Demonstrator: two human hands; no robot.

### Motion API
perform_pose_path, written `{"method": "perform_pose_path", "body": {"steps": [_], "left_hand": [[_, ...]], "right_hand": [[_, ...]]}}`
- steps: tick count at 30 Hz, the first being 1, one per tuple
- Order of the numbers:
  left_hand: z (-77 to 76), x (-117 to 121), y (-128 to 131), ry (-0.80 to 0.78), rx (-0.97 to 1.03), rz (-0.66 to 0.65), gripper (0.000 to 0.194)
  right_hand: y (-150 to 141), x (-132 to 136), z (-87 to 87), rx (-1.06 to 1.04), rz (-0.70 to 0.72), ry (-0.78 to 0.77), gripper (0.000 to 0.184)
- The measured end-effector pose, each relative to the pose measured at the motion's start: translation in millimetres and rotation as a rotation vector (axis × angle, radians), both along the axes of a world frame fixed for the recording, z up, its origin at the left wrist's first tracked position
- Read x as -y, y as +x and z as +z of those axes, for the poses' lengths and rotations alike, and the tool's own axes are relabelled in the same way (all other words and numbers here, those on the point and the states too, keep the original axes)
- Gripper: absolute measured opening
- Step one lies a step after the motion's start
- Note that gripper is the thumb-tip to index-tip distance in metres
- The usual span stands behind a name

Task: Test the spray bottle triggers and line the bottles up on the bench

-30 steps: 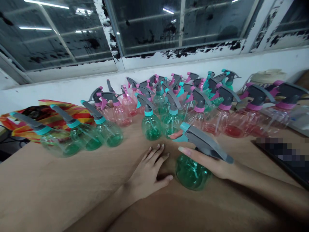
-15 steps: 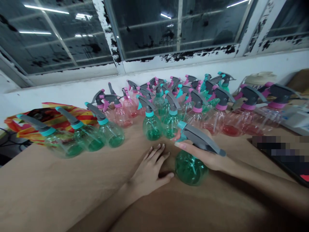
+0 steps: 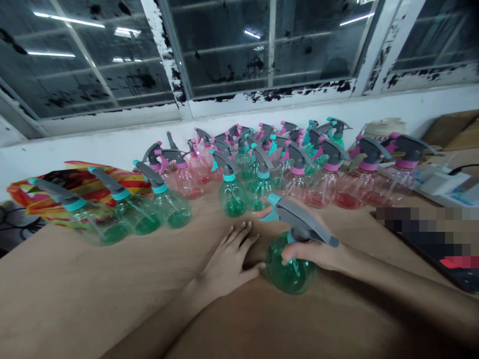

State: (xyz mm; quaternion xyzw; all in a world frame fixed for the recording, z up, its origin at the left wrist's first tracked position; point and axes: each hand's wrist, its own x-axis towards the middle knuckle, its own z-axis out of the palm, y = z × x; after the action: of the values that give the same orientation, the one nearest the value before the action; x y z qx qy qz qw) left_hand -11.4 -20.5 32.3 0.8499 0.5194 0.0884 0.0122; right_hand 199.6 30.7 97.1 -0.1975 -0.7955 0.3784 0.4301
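Note:
A green spray bottle (image 3: 288, 274) with a grey and turquoise trigger head stands in front of me, tilted slightly. My right hand (image 3: 318, 252) grips it below the head, thumb on the near side of the clear body and a finger reaching forward by the turquoise trigger; the other fingers are mostly hidden behind the bottle. Beside it, my left hand (image 3: 228, 264) lies flat on the wooden table (image 3: 75, 299), fingers spread and holding nothing. Its thumb tip comes close to the bottle's left side.
Several green spray bottles (image 3: 174, 212) line the left, before a red and yellow bag (image 3: 41, 189). Pink and green spray bottles (image 3: 234, 199) crowd the back by the wall. A dark flat device (image 3: 419, 254), partly pixelated, lies at right, near a white box (image 3: 441, 179).
My right thumb has moved down from beside the trigger head onto the bottle's body. The bottle sits slightly more to the left and leans more. The left hand stays flat on the table.

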Motion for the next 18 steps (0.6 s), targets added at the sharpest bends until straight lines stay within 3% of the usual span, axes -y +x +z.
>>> {"method": "perform_pose_path", "body": {"steps": [2,4,6,12,18], "left_hand": [[0.8,-0.4,0.0,-0.013,-0.013,-0.003,0.064],[1.9,-0.7,0.7,-0.013,-0.023,0.001,0.063],[3.0,-0.4,1.4,-0.013,-0.026,0.003,0.061],[6.5,10.5,-6.1,0.014,-0.012,-0.002,0.055],[6.4,41.8,-38.4,0.058,-0.006,0.037,0.05]], "right_hand": [[5.8,-2.6,-6.9,-0.038,0.044,-0.049,0.092],[12.5,-2.4,-12.8,-0.022,0.007,-0.024,0.108],[19.4,1.7,-16.6,0.048,-0.095,0.044,0.102],[36.3,24.2,-12.2,0.285,-0.297,0.213,0.053],[27.3,34.0,-1.1,0.372,-0.353,0.181,0.045]]}}
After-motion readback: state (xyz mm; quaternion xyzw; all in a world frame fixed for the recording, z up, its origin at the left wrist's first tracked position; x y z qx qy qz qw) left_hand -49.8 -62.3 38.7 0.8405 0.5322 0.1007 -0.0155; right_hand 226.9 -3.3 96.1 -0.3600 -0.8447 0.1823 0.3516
